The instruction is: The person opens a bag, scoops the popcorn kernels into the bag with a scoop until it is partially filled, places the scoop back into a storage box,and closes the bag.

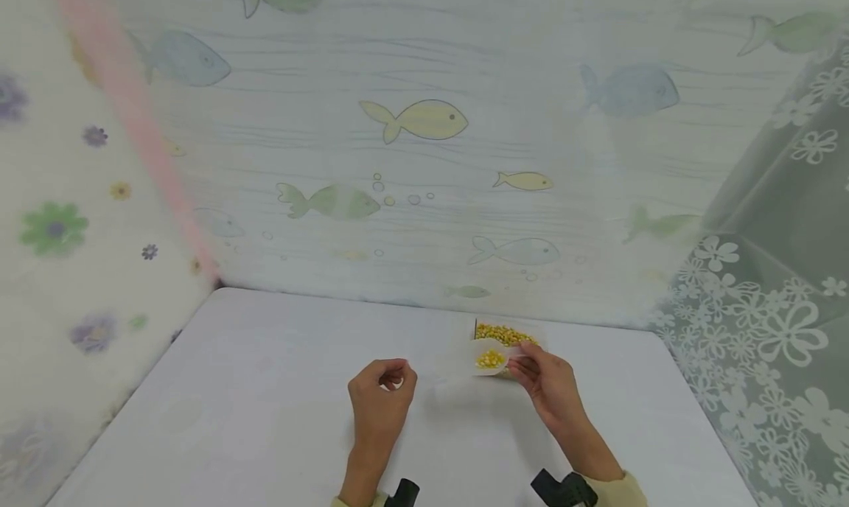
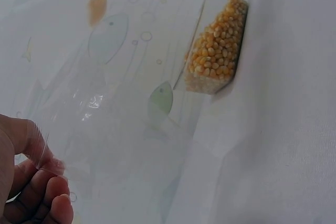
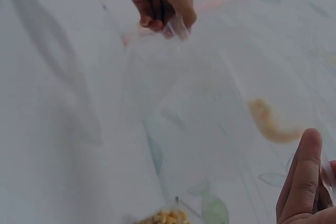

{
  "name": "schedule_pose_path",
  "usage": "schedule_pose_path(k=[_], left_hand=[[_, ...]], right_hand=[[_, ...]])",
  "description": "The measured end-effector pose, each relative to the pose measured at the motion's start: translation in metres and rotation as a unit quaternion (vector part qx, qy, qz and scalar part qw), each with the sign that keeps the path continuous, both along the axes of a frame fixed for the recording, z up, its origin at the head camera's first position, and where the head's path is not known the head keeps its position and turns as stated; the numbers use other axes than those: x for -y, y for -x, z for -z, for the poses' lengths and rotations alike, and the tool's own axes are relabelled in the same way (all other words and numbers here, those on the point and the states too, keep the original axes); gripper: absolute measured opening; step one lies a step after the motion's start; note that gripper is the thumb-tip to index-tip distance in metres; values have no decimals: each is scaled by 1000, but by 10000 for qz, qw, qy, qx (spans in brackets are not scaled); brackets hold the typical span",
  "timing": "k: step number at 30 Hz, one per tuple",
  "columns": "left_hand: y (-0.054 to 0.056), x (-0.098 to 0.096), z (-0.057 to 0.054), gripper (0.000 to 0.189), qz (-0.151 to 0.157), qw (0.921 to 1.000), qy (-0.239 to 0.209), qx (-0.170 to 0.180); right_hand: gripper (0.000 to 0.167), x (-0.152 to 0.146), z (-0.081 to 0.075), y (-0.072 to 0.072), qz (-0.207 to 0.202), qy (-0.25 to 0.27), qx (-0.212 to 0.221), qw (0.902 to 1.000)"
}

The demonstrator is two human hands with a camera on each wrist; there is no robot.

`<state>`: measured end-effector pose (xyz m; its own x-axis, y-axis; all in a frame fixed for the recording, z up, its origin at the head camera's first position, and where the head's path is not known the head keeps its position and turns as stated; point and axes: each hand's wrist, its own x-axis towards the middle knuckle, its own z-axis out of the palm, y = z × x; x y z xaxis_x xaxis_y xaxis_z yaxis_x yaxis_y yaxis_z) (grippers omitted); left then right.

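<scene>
My left hand [image 1: 383,393] pinches the edge of a clear plastic bag [image 2: 110,135] between thumb and fingers. The bag hangs out from the pinch, thin and see-through, with nothing visible inside. To its right, my right hand [image 1: 550,389] grips a white scoop [image 1: 482,345] by its handle end. Yellow corn kernels [image 1: 491,359] lie in the scoop, and they show as a tan patch through its wall in both wrist views. Just behind the scoop stands a clear rectangular container [image 2: 202,11] heaped with corn kernels [image 2: 218,45]; the scoop overlaps its front in the head view.
A white table [image 1: 265,389] spreads under both hands. Behind it hangs a pale cloth [image 1: 424,219] printed with fish. A flowered cloth [image 1: 60,293] borders the left side, and a sheer flowered curtain [image 1: 783,330] the right.
</scene>
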<state>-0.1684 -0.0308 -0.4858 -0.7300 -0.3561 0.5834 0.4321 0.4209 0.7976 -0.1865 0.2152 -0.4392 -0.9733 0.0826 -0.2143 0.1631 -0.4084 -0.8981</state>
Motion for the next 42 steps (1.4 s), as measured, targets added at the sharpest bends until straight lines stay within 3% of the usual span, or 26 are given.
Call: schedule_pose_path(k=[8, 14, 22, 26, 36, 42], left_hand=[[0, -1, -1, 17, 19, 10000, 37, 56], [-1, -2, -1, 16, 19, 9999, 82, 62], [0, -3, 1, 19, 27, 10000, 82, -9], [0, -2, 1, 17, 50, 10000, 86, -2], [-1, -1, -2, 12, 26, 10000, 20, 75], [-1, -1, -3, 14, 33, 10000, -11, 57]], right_hand=[[17, 12, -12, 2, 52, -693, -187, 9974], [26, 18, -17, 2, 121, -1226, -358, 9917], [24, 24, -26, -3, 12, -1975, -1256, 9722], [23, 25, -28, -4, -59, -2134, -1497, 9654], [26, 26, -27, -6, 38, -1973, -1428, 9699], [28, 23, -22, -6, 287, -1852, -1124, 9758]])
